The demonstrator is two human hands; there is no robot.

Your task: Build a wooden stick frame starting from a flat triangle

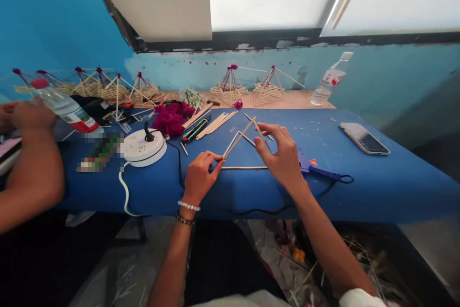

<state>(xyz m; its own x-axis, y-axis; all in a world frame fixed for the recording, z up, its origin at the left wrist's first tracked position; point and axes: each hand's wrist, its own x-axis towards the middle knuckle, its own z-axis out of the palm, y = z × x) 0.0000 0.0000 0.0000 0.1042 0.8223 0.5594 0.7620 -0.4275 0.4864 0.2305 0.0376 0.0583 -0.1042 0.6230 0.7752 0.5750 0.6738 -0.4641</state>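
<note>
My left hand [203,175] pinches the lower end of a thin wooden stick [239,138], which slants up to the right. Its upper end meets a second stick [262,134] at a peak. Thumb and fingers of my right hand [278,151] are curled about that second stick. Below and behind them, more sticks lie on the blue table, among them a level one [244,168] between my hands. Just right of my right hand rests a blue-purple glue gun [319,169], partly hidden by the hand.
Left of my hands are a white round power strip [143,146], a utility knife [196,129], loose sticks [217,125] and magenta yarn [170,120]. Stick frames [230,84] line the back. A phone [364,138] lies right. Another person's arm [34,163] is at left, near a bottle [68,108].
</note>
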